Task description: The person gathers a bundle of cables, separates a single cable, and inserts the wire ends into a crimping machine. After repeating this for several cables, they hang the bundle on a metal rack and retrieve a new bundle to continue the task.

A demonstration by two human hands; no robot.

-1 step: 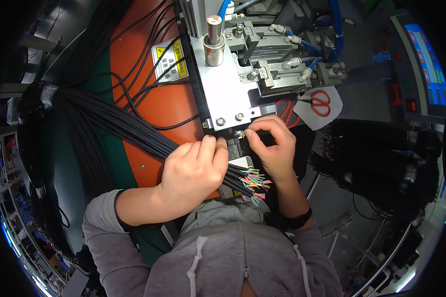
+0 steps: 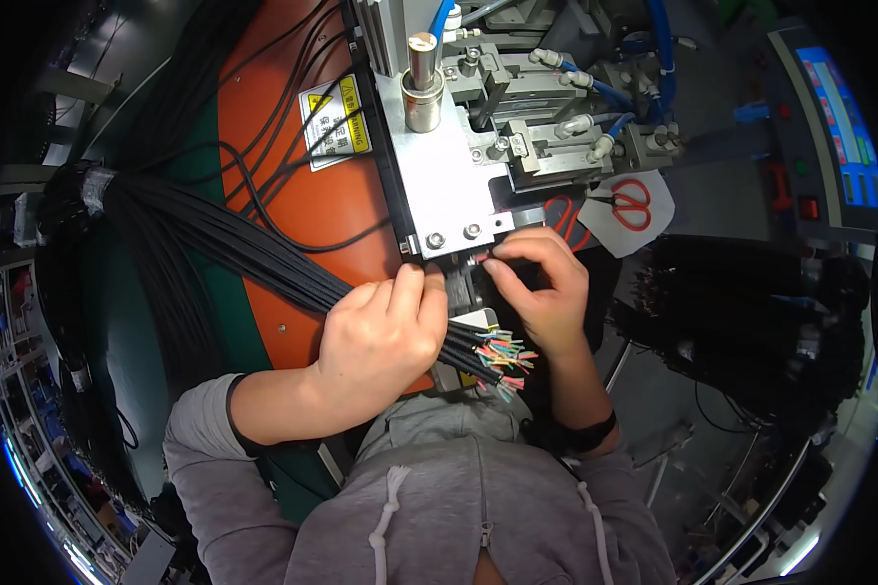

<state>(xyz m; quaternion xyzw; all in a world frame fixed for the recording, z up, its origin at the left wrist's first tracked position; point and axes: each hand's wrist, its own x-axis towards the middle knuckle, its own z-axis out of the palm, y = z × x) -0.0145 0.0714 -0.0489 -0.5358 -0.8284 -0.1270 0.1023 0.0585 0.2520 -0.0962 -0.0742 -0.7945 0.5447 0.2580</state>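
A bundle of black cables (image 2: 254, 252) runs in from the left and under my left hand (image 2: 385, 327). Its ends come out on the right as stripped coloured wires (image 2: 505, 359). My left hand is curled closed over the cables, fingertips up against the lower edge of the metal machine head (image 2: 449, 185); what those tips pinch is hidden. Thumb and forefinger of my right hand (image 2: 546, 288) pinch thin reddish wires (image 2: 482, 258) just below the machine head. A small dark block (image 2: 461, 288) lies between the hands.
Red-handled scissors (image 2: 631, 205) lie on a white sheet right of the machine. Blue air hoses (image 2: 665, 58) and metal cylinders stand behind. A control screen (image 2: 839, 127) is at far right, above more black cable bundles (image 2: 751, 322). An orange plate (image 2: 293, 302) lies at left.
My right hand has shifted slightly to the right, and reddish wires show at its fingertips. My left hand has hardly moved.
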